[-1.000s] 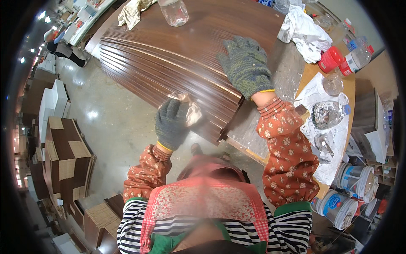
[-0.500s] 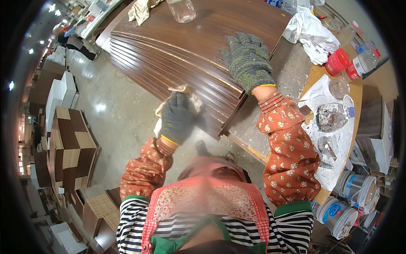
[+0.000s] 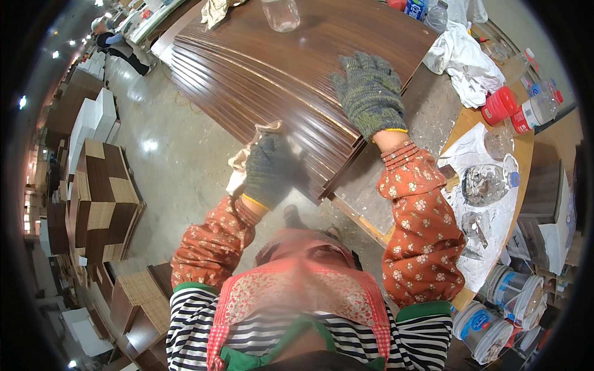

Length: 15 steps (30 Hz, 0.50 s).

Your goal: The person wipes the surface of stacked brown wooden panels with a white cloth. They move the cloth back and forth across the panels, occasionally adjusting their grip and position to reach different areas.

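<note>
A stack of dark brown wood-grain panels [image 3: 247, 68] lies in front of me, its layered edges fanned out toward the left. My left hand [image 3: 269, 170], in a grey-green knit glove, is closed around a cream cloth [image 3: 240, 162] at the panels' near left edges. Parts of the cloth stick out beyond the glove; the rest is hidden under it. My right hand [image 3: 371, 99], gloved alike, rests flat on the top panel near its right edge, fingers spread, holding nothing.
On the top panel's far side stand a clear jar [image 3: 281, 15] and a crumpled cloth [image 3: 216, 11]. To the right are a white rag [image 3: 461, 62], a red-lidded tub [image 3: 499, 105], a plastic bottle [image 3: 482, 184] and buckets [image 3: 482, 331]. Stacked panels [image 3: 102, 198] stand left; a person [image 3: 117, 46] is far left.
The whole view has shifted slightly. My left hand and its cloth have moved a little to the right along the panel edges. My right hand stays flat on the top panel.
</note>
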Each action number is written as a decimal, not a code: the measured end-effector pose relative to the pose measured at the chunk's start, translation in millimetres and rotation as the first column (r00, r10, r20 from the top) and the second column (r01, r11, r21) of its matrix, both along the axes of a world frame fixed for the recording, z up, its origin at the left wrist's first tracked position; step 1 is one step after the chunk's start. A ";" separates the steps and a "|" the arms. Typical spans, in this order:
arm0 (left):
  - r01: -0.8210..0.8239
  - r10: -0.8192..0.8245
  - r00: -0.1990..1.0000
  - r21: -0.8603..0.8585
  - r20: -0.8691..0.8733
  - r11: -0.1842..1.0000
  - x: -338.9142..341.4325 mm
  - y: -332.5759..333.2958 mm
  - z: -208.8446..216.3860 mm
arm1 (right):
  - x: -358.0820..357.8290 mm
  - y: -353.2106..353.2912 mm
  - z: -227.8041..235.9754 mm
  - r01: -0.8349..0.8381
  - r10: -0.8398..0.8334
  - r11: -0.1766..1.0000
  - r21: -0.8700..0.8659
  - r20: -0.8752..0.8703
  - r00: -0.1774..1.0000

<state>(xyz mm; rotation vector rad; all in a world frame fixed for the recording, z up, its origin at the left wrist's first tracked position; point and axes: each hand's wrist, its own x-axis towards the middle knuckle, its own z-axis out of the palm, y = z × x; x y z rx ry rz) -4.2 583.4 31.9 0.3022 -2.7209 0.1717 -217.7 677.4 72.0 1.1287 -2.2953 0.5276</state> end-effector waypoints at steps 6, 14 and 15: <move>-0.046 -0.007 0.995 0.509 0.103 0.860 19.1 49.0 -31.5 | 4.6 2.2 11.8 0.006 -0.015 0.992 0.125 0.073 0.997; -0.309 0.337 0.898 -0.142 0.283 0.940 -18.1 -70.7 21.1 | 5.4 -1.0 12.5 0.062 -0.074 0.983 0.173 0.065 0.995; -0.323 0.347 0.871 -0.126 0.348 0.938 -24.9 -88.3 29.2 | 5.7 -0.6 12.6 0.054 -0.066 0.984 0.168 0.067 0.996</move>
